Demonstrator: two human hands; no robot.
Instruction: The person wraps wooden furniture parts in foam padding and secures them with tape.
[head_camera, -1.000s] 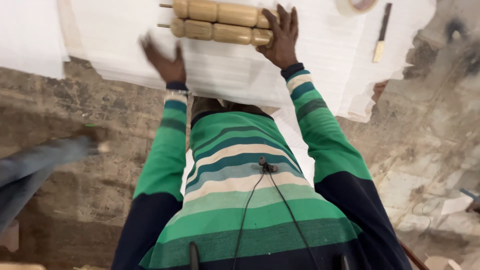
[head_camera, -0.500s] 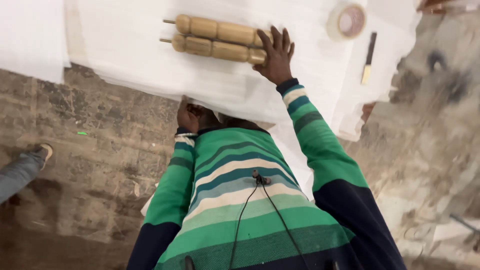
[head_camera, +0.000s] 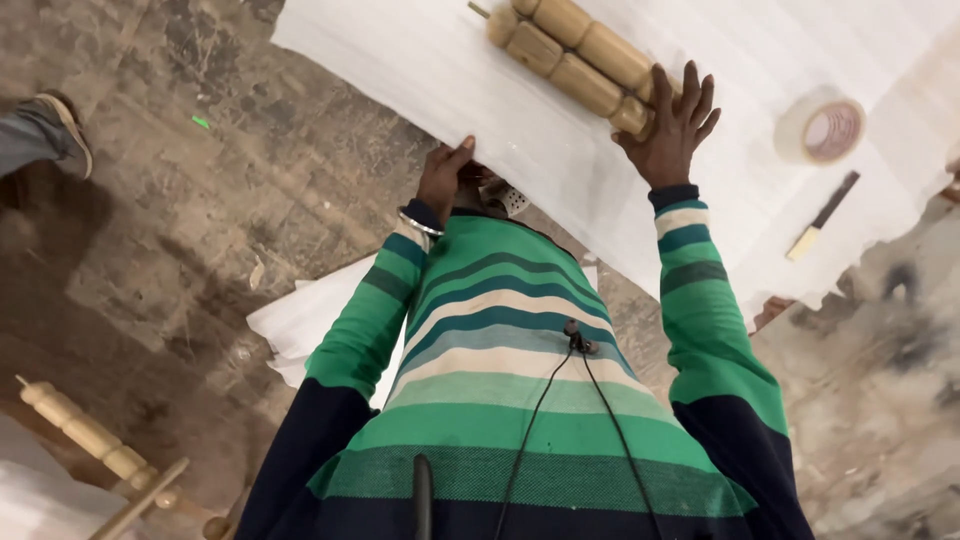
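While the camera looks straight down, the biggest thing going is one white sheet (head_camera: 480, 90) spread flat like a table cover, so everything else gets placed off that. Two turned wooden posts (head_camera: 575, 60) lie side by side on the sheet near its far edge, touching each other, pale tan with ringed grooves and a little peg sticking out of one end. The right hand (head_camera: 668, 125) is open with fingers spread, palm pressed down on the near end of those posts, not wrapped around them. The left hand (head_camera: 443, 180) is at the sheet's near edge, fingers curled onto the edge; I can't tell if it's actually pinching it. So the hands are apart, each on its own spot. Both arms are in a green, cream and navy striped sweater, with a thin metal bangle on the left wrist. One more turned wooden post (head_camera: 85, 435) sits well off the sheet, down on the stone floor. One roll of clear tape (head_camera: 822, 128) lies flat on the sheet just beside the right hand, and a bit past that there's one small knife (head_camera: 822, 215) with a pale handle. One shoe (head_camera: 55, 125) pokes in over the floor, well away from the sheet.
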